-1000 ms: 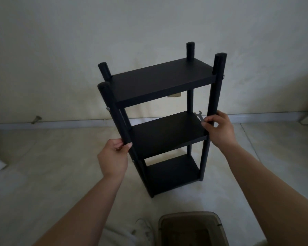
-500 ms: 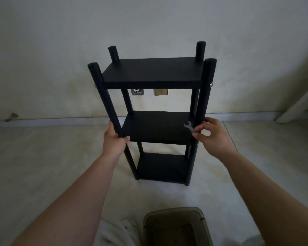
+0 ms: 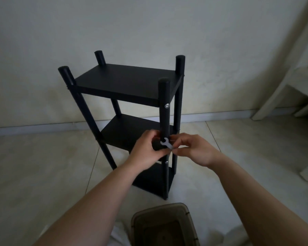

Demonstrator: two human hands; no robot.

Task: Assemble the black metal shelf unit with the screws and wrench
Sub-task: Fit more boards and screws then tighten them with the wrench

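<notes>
Head view recorded the black shelf unit (image 3: 124,82) standing upright on the floor (image 3: 43,166) near the wall, all three shelves fitted between four posts, with screw heads visible on the near right post (image 3: 164,118). Left hand (image 3: 146,150) gripped that post at the middle shelf; right hand (image 3: 194,150) pinched the small wrench (image 3: 166,143), its open end touching the post at the joint. Judged step: tightening the middle-shelf screw; next move likely calls for seating the wrench squarely, then turning while the left hand braces.

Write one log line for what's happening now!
shelf upright | right hand pinches wrench at post | left hand grips post
</notes>
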